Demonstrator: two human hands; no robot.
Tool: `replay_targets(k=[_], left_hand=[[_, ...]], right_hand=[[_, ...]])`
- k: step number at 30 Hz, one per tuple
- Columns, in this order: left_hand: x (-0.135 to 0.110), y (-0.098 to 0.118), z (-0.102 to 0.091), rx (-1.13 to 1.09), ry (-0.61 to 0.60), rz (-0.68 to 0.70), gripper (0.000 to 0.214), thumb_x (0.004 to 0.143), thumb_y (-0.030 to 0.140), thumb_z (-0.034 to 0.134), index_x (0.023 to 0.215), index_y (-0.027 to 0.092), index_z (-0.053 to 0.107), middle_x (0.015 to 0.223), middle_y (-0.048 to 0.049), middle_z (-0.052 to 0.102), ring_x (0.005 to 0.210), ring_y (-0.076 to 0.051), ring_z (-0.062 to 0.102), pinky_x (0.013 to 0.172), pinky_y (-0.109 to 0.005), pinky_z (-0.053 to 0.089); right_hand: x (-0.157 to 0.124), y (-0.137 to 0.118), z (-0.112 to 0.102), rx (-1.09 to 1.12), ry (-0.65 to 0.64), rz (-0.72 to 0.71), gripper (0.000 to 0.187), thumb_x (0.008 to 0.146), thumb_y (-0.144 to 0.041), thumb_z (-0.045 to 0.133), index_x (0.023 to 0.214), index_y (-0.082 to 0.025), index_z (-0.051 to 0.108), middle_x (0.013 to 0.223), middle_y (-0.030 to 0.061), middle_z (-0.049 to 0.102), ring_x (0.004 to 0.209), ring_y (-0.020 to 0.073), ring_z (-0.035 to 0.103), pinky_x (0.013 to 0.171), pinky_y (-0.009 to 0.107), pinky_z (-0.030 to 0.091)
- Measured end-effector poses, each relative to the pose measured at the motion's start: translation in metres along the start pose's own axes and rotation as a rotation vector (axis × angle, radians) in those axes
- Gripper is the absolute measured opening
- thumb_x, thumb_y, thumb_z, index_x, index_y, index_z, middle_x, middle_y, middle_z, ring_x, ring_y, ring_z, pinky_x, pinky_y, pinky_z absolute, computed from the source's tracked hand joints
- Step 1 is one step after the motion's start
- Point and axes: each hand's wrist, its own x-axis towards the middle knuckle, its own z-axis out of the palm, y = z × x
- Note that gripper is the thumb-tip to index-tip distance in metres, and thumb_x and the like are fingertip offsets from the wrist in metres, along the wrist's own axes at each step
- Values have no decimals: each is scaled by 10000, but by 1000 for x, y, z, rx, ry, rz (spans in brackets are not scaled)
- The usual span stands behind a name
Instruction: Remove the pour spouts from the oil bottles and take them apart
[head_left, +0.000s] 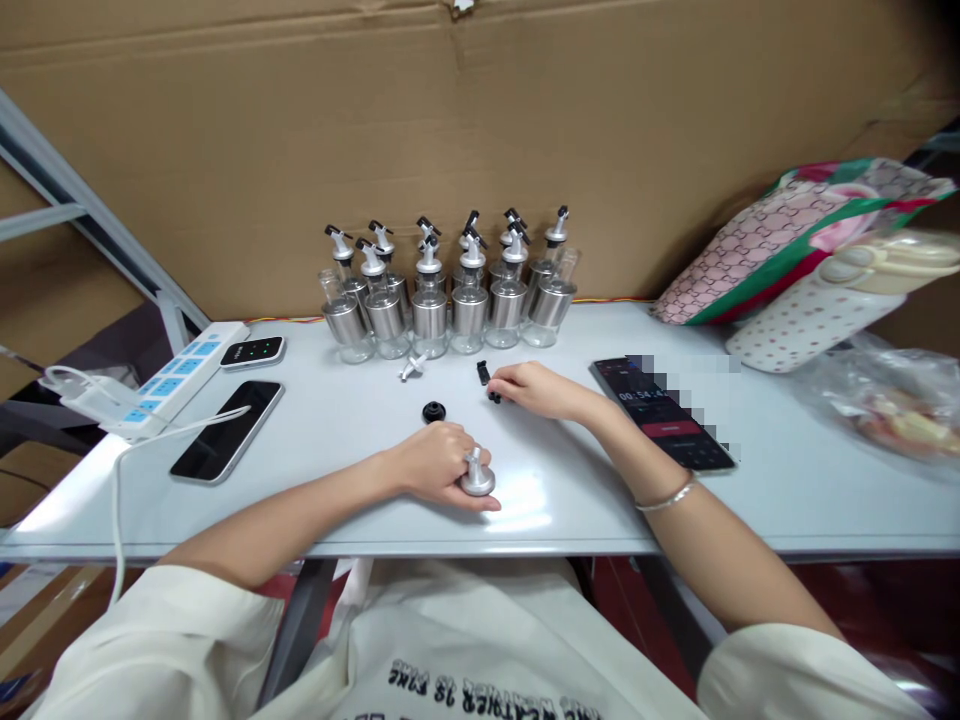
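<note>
Being held in the curled fingers of the left hand (442,462), a silver, dome-based pourer top (478,478) is kept near the front edge of the glossy pale-grey table (360,515). A small black plastic piece (494,397) is met by the fingertips of the right hand (536,388) — whether it is pinched or only touched cannot be told. A black plastic clip (482,373) is seen just beyond. Room for moving is left between the round black stopper (433,412) and the white-cabled black phone (227,432); on the right, a lit phone (664,415) is set near the forearm.

Behind a loose silver spout (412,368), steel-sleeved clear glass bottles (430,318) are ranked before the brown cardboard (480,140). Most are topped with silver-and-black pourers; the two outer front necks are left uncapped. Their contents are largely hidden by the sleeves.
</note>
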Motion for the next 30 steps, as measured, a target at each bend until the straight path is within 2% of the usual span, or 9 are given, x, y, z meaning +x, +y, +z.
replay_targets(k=[13, 15, 18, 20, 23, 25, 30], left_hand=[[-1, 0, 1, 5, -12, -17, 541, 859, 652, 319, 601, 195, 449, 527, -7, 537, 494, -125, 468, 557, -273, 366], [0, 0, 0, 7, -9, -13, 563, 866, 661, 284, 592, 194, 438, 520, -6, 525, 494, -125, 460, 554, -273, 358], [1, 0, -4, -5, 14, 4, 614, 906, 646, 161, 567, 190, 394, 529, -6, 518, 493, -120, 445, 562, -276, 346], [1, 0, -7, -25, 44, -4, 639, 920, 627, 70, 562, 188, 366, 543, -9, 520, 489, -117, 427, 563, -276, 343], [1, -2, -9, -55, 84, -50, 673, 898, 643, -12, 589, 191, 380, 562, -15, 525, 499, -124, 425, 561, -271, 353], [0, -3, -7, -70, 94, -83, 713, 871, 663, -56, 620, 189, 414, 585, -23, 540, 526, -131, 451, 573, -265, 372], [-2, -6, -2, -69, 51, -86, 776, 806, 709, -116, 636, 188, 435, 586, -32, 535, 551, -143, 468, 585, -264, 393]], right_hand=[[-1, 3, 1, 3, -42, -32, 341, 881, -374, 374, 695, -157, 560, 646, 17, 543, 610, 128, 431, 627, 255, 344], [-1, 2, 1, 11, -34, -24, 334, 879, -371, 385, 685, -157, 552, 637, 12, 530, 602, 123, 417, 619, 255, 335], [-2, -2, 0, 50, 48, -30, 314, 874, -372, 414, 692, -154, 548, 622, -1, 502, 593, 116, 400, 607, 256, 319], [-4, -7, -3, 182, 61, -54, 296, 865, -388, 446, 748, -148, 572, 631, -11, 489, 599, 111, 404, 596, 251, 319], [-10, -19, -6, 506, -106, -122, 283, 829, -409, 528, 873, -142, 610, 667, -19, 514, 619, 102, 439, 594, 236, 347], [-14, -26, -6, 649, -230, -171, 269, 795, -391, 590, 888, -141, 625, 718, -9, 569, 648, 99, 478, 623, 237, 378], [-14, -31, 1, 755, -319, -208, 215, 762, -330, 654, 849, -133, 649, 778, 13, 649, 710, 107, 563, 700, 264, 436]])
